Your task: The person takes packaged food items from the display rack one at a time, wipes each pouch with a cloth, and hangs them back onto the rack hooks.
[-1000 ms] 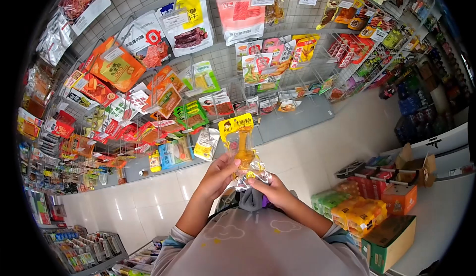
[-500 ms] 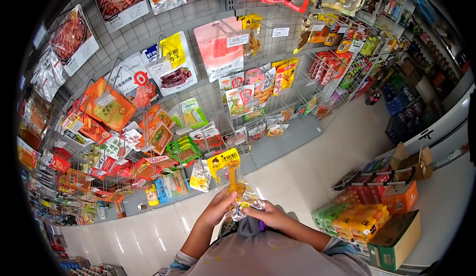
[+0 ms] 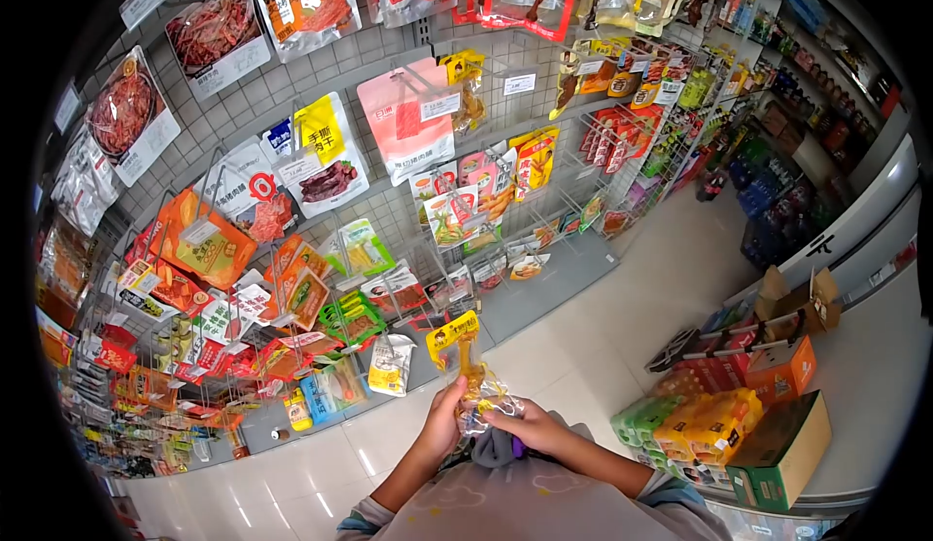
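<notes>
Between my two hands is a clear snack pack [image 3: 471, 354] with a yellow printed top and what looks like a cooked drumstick inside. Its yellow end points up and away from me. My left hand [image 3: 446, 418] grips the pack's left side, thumb on the front. At the lower right edge, my right hand [image 3: 536, 426] pinches the crinkled clear plastic. A white and yellow pouch [image 3: 391, 364] hangs on the rack just beyond my left hand. A similar yellow-topped pack [image 3: 468, 94] hangs higher up, beside a pink pouch [image 3: 403, 118].
A wire display rack [image 3: 389, 220] full of hanging snack pouches curves across the front and left. Its grey base [image 3: 544, 288] stands on the tiled floor [image 3: 583, 337]. At right are green and orange wrapped packs [image 3: 708, 426], a green carton [image 3: 777, 453] and an orange box [image 3: 780, 371].
The rack has shifted slightly left in view, as my head has turned a little. The pack has moved slightly right and down in view, still in both hands.
</notes>
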Available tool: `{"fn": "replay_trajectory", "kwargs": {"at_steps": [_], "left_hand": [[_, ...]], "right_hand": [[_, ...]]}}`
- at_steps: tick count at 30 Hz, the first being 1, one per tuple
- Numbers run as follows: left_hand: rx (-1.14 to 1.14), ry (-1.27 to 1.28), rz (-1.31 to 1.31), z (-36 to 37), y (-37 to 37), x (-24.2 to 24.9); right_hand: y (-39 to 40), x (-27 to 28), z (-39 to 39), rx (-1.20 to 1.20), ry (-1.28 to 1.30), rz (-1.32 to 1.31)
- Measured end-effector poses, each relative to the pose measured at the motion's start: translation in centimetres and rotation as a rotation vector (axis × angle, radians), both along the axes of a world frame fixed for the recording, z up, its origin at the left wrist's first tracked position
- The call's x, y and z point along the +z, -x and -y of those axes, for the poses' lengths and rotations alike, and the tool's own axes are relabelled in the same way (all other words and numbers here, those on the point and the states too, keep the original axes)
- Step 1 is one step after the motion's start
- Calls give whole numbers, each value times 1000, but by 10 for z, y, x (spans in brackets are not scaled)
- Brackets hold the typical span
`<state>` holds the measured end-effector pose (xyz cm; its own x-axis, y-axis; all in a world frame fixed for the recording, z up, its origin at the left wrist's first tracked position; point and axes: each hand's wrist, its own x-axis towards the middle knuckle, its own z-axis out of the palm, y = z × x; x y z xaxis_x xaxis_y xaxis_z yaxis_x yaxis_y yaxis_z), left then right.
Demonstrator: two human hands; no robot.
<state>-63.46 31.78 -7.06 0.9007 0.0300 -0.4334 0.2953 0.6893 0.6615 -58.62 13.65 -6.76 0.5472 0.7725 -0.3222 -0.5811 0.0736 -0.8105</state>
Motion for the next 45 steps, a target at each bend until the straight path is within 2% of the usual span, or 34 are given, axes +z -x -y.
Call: {"fn": "replay_trajectory", "kwargs": {"at_steps": [8,11,13,17,20,23,24,26,28,29,34,36,38,42,45], "left_hand": [[-30,2,2,-2,-10,0],[18,111,21,0,-12,0],[68,298,25,-2,-12,-4],[82,303,38,-11,-14,-11],[79,246,86,-20,-20,-22],[13,-301,146,-39,-36,-21],[66,-471,97,-38,-44,-3],[-3,-601,98,-51,-62,-5],[88,-593,147,-43,-92,0],[141,-629,187,-37,-108,5],[308,-640,247,-6,-202,20],[329,-707,237,-1,-241,19],[403,-696,345,4,-281,26],[420,-756,288,1,-335,39],[448,-820,307,-2,-356,50]], "right_hand": [[-5,13,0,-2,103,47],[-7,25,-8,18,99,92],[-8,14,-13,7,58,139],[-14,11,-22,46,47,257],[-32,15,-21,143,101,302],[-50,-10,-28,117,100,414],[-59,-10,-33,74,84,491],[-85,-18,-35,62,67,541],[-118,-36,-36,140,110,570],[-131,-16,-36,45,10,553],[-242,-29,-27,119,-57,591],[-286,-41,-27,196,18,563],[-319,-43,-25,179,-72,527],[-378,-36,-1,204,-196,520],[-412,-49,18,417,-159,515]]}}
